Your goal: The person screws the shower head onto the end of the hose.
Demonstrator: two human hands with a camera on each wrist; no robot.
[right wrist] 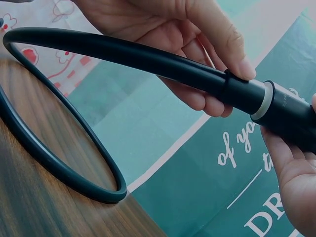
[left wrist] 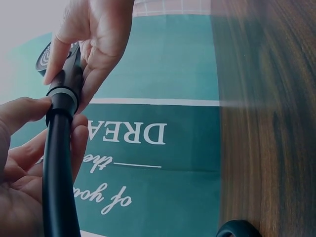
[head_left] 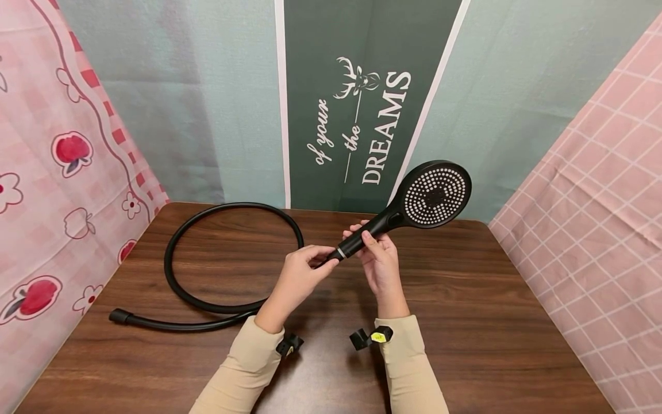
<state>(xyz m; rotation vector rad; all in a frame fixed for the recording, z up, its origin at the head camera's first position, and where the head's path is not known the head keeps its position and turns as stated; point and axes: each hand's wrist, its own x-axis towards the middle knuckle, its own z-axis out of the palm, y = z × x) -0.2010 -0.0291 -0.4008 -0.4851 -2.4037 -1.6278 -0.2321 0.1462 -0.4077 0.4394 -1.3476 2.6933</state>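
A black shower head (head_left: 436,195) with pale nozzles is held above the table, its face turned up and its handle slanting down to the left. My right hand (head_left: 380,261) grips the handle. At the handle's lower end my left hand (head_left: 302,273) pinches the hose's end fitting (right wrist: 242,94) between thumb and fingers. A light ring (left wrist: 63,92) shows between fitting and handle; whether they are fully joined I cannot tell. From there the black hose (head_left: 178,282) loops over the left of the table, its loose end (head_left: 120,316) lying at the left.
The brown wooden table (head_left: 486,345) lies beneath both hands. A green cloth with white lettering (head_left: 372,103) hangs behind it. Patterned pink cloth (head_left: 72,155) hangs at the left, and checked pink cloth (head_left: 600,190) at the right.
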